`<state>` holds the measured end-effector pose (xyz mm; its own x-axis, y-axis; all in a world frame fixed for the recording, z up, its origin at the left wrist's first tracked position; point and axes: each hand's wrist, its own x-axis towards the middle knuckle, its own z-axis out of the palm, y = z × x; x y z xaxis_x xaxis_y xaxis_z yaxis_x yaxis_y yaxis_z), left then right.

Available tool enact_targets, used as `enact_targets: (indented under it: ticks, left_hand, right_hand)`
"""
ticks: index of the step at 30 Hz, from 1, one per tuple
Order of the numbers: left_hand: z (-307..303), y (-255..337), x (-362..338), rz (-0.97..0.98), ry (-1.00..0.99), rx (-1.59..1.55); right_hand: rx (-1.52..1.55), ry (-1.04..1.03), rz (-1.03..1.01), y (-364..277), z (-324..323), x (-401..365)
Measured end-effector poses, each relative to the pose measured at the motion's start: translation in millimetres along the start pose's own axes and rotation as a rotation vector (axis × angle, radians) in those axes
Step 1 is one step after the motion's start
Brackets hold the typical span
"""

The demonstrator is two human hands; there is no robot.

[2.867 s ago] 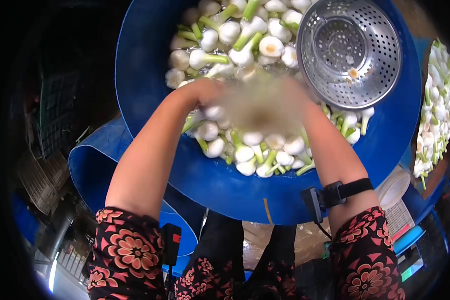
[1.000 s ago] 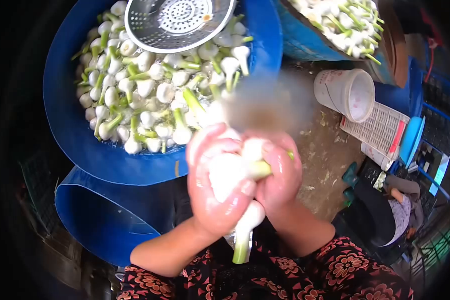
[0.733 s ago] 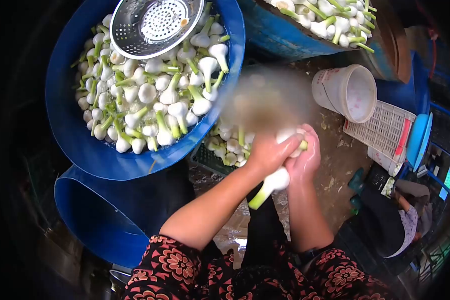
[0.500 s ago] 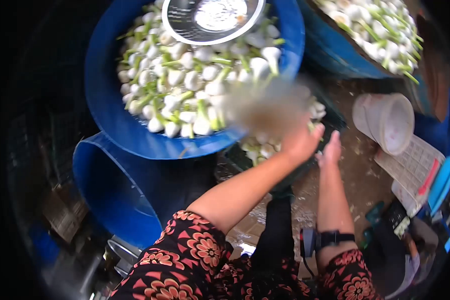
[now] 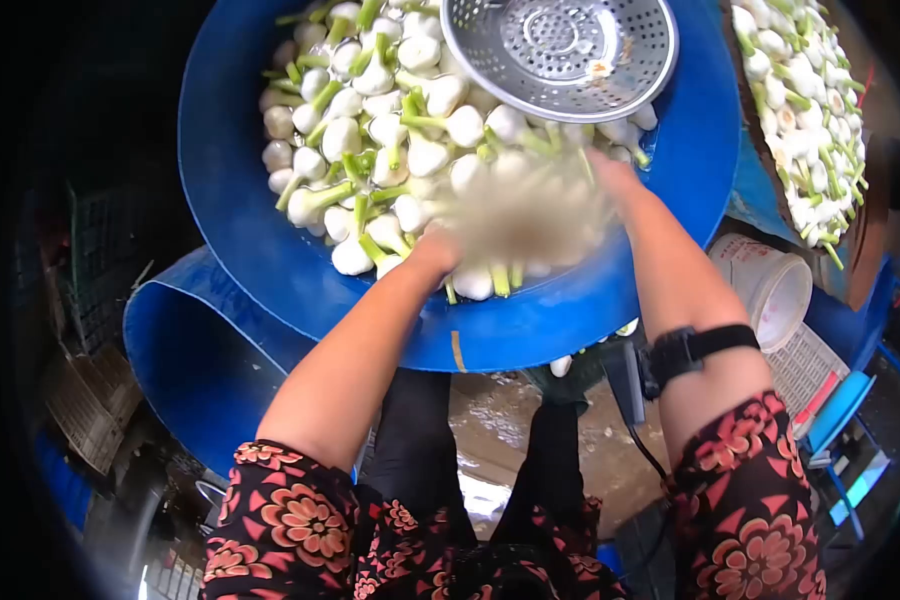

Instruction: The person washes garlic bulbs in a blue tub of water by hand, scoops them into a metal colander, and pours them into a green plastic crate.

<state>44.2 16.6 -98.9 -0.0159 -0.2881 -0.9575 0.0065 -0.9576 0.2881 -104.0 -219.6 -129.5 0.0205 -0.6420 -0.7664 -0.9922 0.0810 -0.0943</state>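
White bulbs with green stems (image 5: 340,140) float in water in a wide blue tub (image 5: 220,190). A metal colander (image 5: 550,45) rests on the bulbs at the tub's back right. My left hand (image 5: 440,250) is down among the bulbs near the front rim. On the right, my right hand (image 5: 612,175) reaches in just below the colander. A blurred patch between the hands hides most of the fingers, and what they hold, if anything, does not show.
An empty-looking blue barrel (image 5: 195,350) lies tilted below the tub at left. More bulbs (image 5: 805,110) are heaped at the upper right. A white bucket (image 5: 778,300) and a light plastic crate (image 5: 805,365) stand at right, near the wet floor (image 5: 500,420).
Both hands have moved from beside the tub, over the container of bulbs at its right, into the tub. They are now farther apart. The view has shifted, with the tub closer.
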Motion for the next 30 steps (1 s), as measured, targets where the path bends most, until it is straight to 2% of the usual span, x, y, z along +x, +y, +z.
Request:
enact_targets:
  ticks: [1, 3, 4, 5, 7, 8, 9, 10, 11, 13, 14, 15, 17, 18, 19, 21, 22, 23, 25, 26, 27, 29, 30]
  left_hand:
    - [-4, 3, -3, 0.000, -0.016, -0.025]
    - [-10, 9, -4, 0.010, -0.071, -0.703]
    - [-7, 8, 6, 0.023, -0.052, -0.768]
    - [-8, 15, 10, 0.009, -0.058, -0.790]
    - [-15, 29, 8, 0.002, -0.014, -0.581]
    - [-11, 18, 32, -0.006, -0.015, -0.585]
    - [-1, -3, 67, 0.269, 0.017, -0.653]
    - [4, -14, 86, 0.546, 0.051, -0.715]
    - [0, -14, 80, 0.538, 0.054, -0.717]
    - [-14, 0, 60, 0.555, 0.040, -0.704]
    - [-22, 3, 49, 0.662, -0.032, -0.607]
    - [-24, 10, 31, 0.661, -0.032, -0.601]
    - [-23, 25, -12, 0.196, -0.023, -1.068]
    - [-23, 35, -32, 0.108, 0.080, -1.129]
    - [-20, 36, -34, 0.118, 0.082, -1.121]
    - [-17, 35, -34, 0.555, 0.134, -1.089]
    - [-12, 38, -45, 0.559, 0.170, -1.077]
    - [-6, 36, -57, 0.563, 0.173, -1.065]
    - [13, 28, -85, 0.689, 0.478, -0.673]
    - [25, 30, -109, 0.658, 0.528, -0.660]
    - [38, 34, -137, 0.629, 0.573, -0.645]
    - [67, 33, -177, 0.715, 0.636, -0.554]
    - [82, 37, -197, 0.774, 0.641, -0.452]
  right_hand:
    - [0.262, -0.242, 0.076, -2, 5, 2]
    - [0.813, -0.716, 0.231, -11, 17, 2]
    - [0.887, -0.714, 0.130, -7, 40, 10]
    - [0.807, -0.724, 0.090, 33, 89, 75]
    - [0.890, -0.978, 0.048, 20, 102, 41]
    - [1.027, -0.834, 0.037, 25, 129, 48]
    - [1.161, -0.683, 0.016, 27, 155, 55]
    - [1.176, -0.735, 0.247, -20, 115, -9]
    - [1.174, -0.742, 0.252, -32, 107, -31]
    - [1.375, -0.669, 0.359, -42, 96, -51]
    - [1.515, -0.804, 0.294, -33, 112, -40]
    - [1.566, -0.772, 0.290, -45, 107, -61]
    - [1.769, -0.688, 0.150, -64, 100, -82]
    - [1.740, -0.831, -0.180, -45, 119, -55]
    - [1.746, -0.830, -0.193, -39, 125, -52]
    - [1.637, -0.327, -0.381, -42, 137, -62]
    - [1.656, -0.391, 0.089, -73, 86, -116]
    - [1.832, -0.223, 0.163, -85, 62, -141]
    - [1.644, -0.295, -0.147, -59, 58, -160]
    - [1.607, -0.257, -0.283, -52, 50, -179]
    - [1.598, -0.236, -0.334, -43, 39, -198]
    - [1.653, -0.300, -0.347, -19, 9, -238]
    - [1.575, -0.273, -0.433, 0, -5, -254]
